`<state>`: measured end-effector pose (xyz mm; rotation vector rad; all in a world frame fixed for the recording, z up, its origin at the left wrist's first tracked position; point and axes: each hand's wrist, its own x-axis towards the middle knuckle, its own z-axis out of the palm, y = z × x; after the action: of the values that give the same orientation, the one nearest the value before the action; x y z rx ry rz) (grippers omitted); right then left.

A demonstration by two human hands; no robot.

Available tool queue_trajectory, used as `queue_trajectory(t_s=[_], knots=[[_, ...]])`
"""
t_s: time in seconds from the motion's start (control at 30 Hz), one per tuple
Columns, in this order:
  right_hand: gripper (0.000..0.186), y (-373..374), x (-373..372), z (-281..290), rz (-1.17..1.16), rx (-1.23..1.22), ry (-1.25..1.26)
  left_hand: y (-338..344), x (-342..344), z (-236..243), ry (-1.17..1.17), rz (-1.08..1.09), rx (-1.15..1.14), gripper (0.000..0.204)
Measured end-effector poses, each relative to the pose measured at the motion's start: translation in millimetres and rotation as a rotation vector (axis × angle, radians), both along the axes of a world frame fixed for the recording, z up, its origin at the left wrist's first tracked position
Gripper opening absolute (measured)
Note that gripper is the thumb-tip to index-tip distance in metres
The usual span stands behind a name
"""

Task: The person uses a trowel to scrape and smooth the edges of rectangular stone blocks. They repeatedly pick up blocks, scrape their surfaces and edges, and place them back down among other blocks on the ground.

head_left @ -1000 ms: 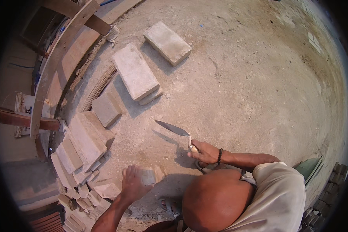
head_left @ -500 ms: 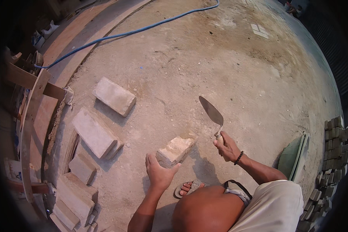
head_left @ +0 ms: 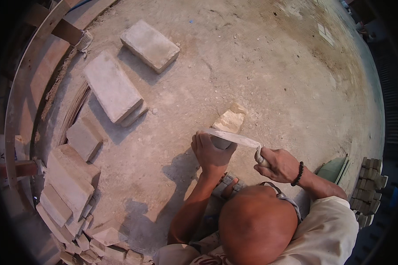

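Note:
My left hand [head_left: 211,153] grips the near end of a pale brick piece [head_left: 229,123], which stands tilted on the concrete floor. My right hand [head_left: 279,164], with a dark bead bracelet on the wrist, is closed on the handle of a trowel [head_left: 232,137]. The trowel's flat blade lies across the brick, just above my left fingers. My own head and a light shirt fill the lower middle of the view, and a sandalled foot [head_left: 227,185] shows below my left hand.
Two large flat bricks [head_left: 112,85] [head_left: 150,44] lie on the floor at the upper left. A heap of bricks and broken pieces [head_left: 68,185] lines the left edge beside wooden planks [head_left: 31,79]. A stack of small blocks [head_left: 367,187] stands at the right, next to a green pan [head_left: 334,169].
The trowel was raised up to the right of the brick half a second ago; now its blade has come down across the brick. My left hand kept its hold on the brick.

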<state>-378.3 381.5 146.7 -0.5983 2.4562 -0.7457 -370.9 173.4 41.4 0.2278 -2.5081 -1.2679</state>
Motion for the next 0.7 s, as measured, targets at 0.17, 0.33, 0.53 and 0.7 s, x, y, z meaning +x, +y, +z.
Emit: queue_trajectory(t_s=[0.17,0.33,0.53,0.7], knots=[[0.027,76.0,-30.8,-56.5,-0.148,0.462,-0.116,13.4,6.2,0.1,0.051,-0.093,-0.007,0.081],[0.034,-7.6,-7.4,2.7,-0.239,-0.033,-0.056,-4.1,5.9,-5.9,0.076,-0.047,-0.073,0.083],[0.031,45.6,-40.0,-42.1,-0.478,0.364,-0.462,9.1,17.7,-11.4,0.127,-0.149,-0.055,0.085],[0.03,-10.1,-14.2,-3.5,-0.24,-0.073,-0.122,-0.5,21.2,-11.3,0.152,-0.085,-0.094,0.081]])
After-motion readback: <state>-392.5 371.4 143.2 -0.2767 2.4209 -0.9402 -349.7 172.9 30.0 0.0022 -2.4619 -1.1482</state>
